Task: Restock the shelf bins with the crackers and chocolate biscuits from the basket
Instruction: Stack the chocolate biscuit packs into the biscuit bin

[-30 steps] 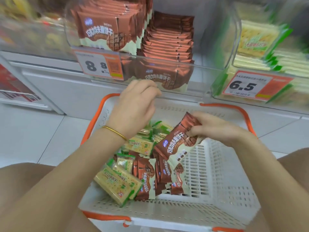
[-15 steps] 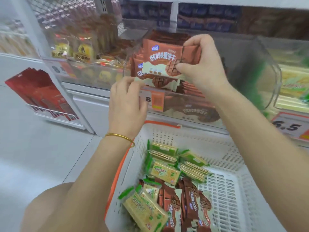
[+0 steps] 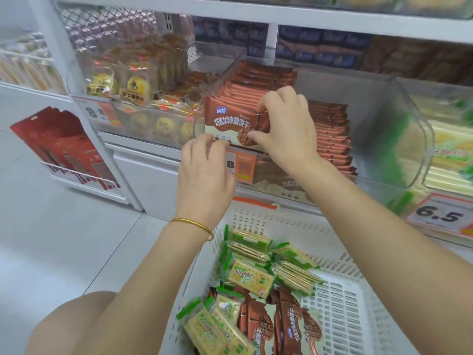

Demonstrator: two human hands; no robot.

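**Holding a chocolate biscuit pack at the bin front**

Nearest, the white basket point(image 3: 294, 226) sat low at the right, beside the person's bare knee point(image 3: 74, 319). Green-and-cream cracker packs point(image 3: 249, 276) lay heaped against its left wall. Brown chocolate biscuit packs point(image 3: 289, 326) lay just nearer than them, partly under more crackers.

Above the basket both arms reached toward the shelf. The left grip point(image 3: 204, 172), with a gold bangle point(image 3: 192, 225) on its wrist, had its fingers bent. Their tips met the lower left edge of the front biscuit pack point(image 3: 227, 121), where that edge stood against the clear bin's front lip. Whether this grip pinched the pack or only rested there could not be told. The right grip point(image 3: 286, 129) pinched the pack's right end, thumb beneath and fingers curled over the top.

That pack stood upright and face-out at the front of the clear bin point(image 3: 371, 124), above an orange price tag point(image 3: 240, 165). More chocolate packs stood directly behind it, and a flat stack of chocolate packs point(image 3: 330, 134) rose to their right in the same bin.

To the right, a second bin point(image 3: 414, 116) held cream and green cracker packs above a 6.5 tag point(image 3: 440, 216). To the left, a bin held round pastry packs point(image 3: 133, 90). Far left, red packs point(image 3: 64, 147) filled a low wire rack on the floor.
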